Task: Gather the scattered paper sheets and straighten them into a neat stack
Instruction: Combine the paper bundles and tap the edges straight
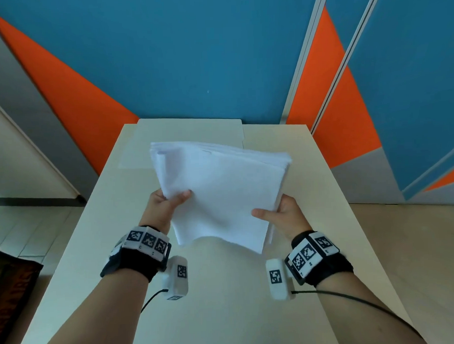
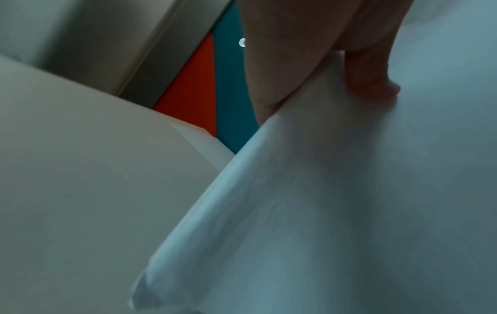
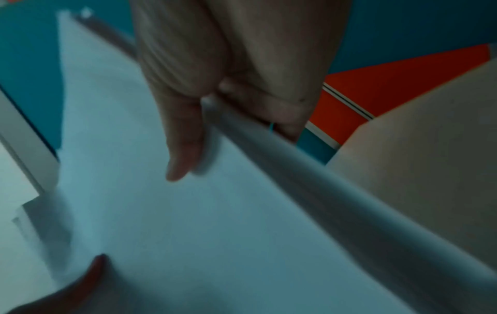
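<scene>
A pale cream desk is seen from above, its far end set against a wall painted in blue and orange blocks, with grey panels low on either side. A pale metal strip runs at a slant down the wall on the right. Light floor tiles are seen to the left of the desk, and a dark mat lies at the left edge of the view. Two single white sheets are left flat on the far end of the desk, side by side and slightly offset. No containers are shown.

A stack of white paper is held up above the middle of the desk, tilted and turned at an angle to the desk's edges. Its near left corner droops, and the edges at the far side are fanned and uneven. The stack is gripped by the left hand at its left edge, thumb on top and fingers underneath. It is gripped by the right hand at its right edge in the same way; in the right wrist view the thumb is laid flat on the top sheet while the fingers are curled under the edge. Black bands with white marker blocks are worn on both wrists.
</scene>
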